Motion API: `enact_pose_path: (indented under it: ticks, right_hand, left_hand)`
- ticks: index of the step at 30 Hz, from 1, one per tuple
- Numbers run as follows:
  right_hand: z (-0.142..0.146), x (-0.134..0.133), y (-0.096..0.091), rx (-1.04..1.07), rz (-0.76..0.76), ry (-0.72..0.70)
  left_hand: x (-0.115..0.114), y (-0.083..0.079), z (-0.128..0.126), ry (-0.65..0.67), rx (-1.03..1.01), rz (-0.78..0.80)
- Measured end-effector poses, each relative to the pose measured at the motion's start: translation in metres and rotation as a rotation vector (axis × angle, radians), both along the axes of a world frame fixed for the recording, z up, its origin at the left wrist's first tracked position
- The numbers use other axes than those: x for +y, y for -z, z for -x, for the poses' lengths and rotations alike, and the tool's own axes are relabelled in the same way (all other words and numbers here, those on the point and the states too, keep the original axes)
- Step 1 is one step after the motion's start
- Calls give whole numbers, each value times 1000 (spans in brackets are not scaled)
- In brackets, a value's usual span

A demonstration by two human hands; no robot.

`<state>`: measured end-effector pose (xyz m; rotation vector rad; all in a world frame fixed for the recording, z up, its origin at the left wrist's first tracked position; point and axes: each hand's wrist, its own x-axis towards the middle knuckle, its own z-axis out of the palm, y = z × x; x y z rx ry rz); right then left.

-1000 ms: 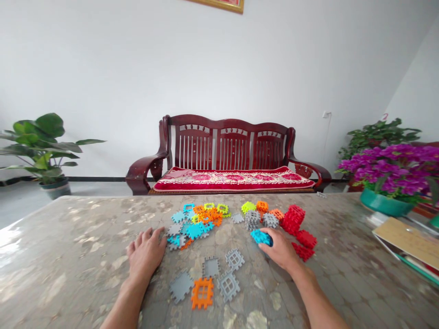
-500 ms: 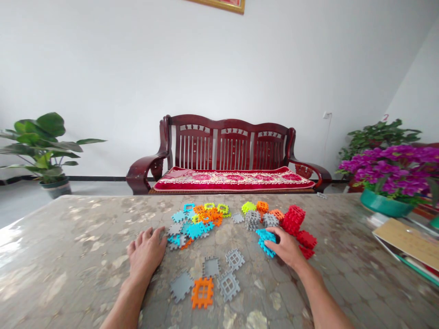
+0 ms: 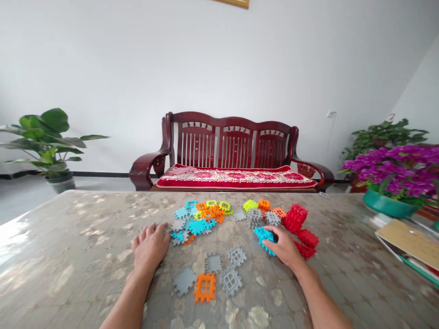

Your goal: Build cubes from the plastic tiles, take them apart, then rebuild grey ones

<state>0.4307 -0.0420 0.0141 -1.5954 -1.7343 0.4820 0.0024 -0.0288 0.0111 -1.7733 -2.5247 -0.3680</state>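
My left hand [image 3: 151, 244] rests open, fingers spread, on the table just left of a loose pile of toothed plastic tiles. Blue tiles [image 3: 198, 226], orange tiles [image 3: 215, 213] and grey ones overlap in that pile. On the other side, my right hand [image 3: 284, 246] has thumb and fingers around a stack of blue toothed tiles [image 3: 263, 235]. Behind and beside it stand stacks of grey tiles [image 3: 254, 218] and red tiles [image 3: 295, 218]. Nearer to me lie an orange window tile [image 3: 205, 288] and several grey tiles [image 3: 231, 281], flat and apart from the pile.
The table [image 3: 85, 256] has a patterned, shiny cover. At its right side are a teal pot of purple flowers [image 3: 394, 201] and a stack of papers [image 3: 408, 242]. Beyond the far edge stands a wooden bench [image 3: 231, 137]; a potted plant [image 3: 58, 151] is at left.
The whole view has shifted slightly. My right hand stays at the blue stack, which has moved a little left against the grey stack. My left hand remains beside the pile.
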Motion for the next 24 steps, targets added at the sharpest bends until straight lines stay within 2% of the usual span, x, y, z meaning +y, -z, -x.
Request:
enact_pose_path:
  ticks: [6, 16, 24]
  right_hand:
    - [-1, -1, -1, 87, 13, -3]
    - [1, 1, 3, -18, 4, -3]
    - [2, 1, 2, 97, 5, -5]
  left_hand:
    - [-1, 0, -1, 3, 11, -31]
    - [-2, 0, -2, 10, -12, -61]
    - [-3, -2, -3, 10, -10, -46]
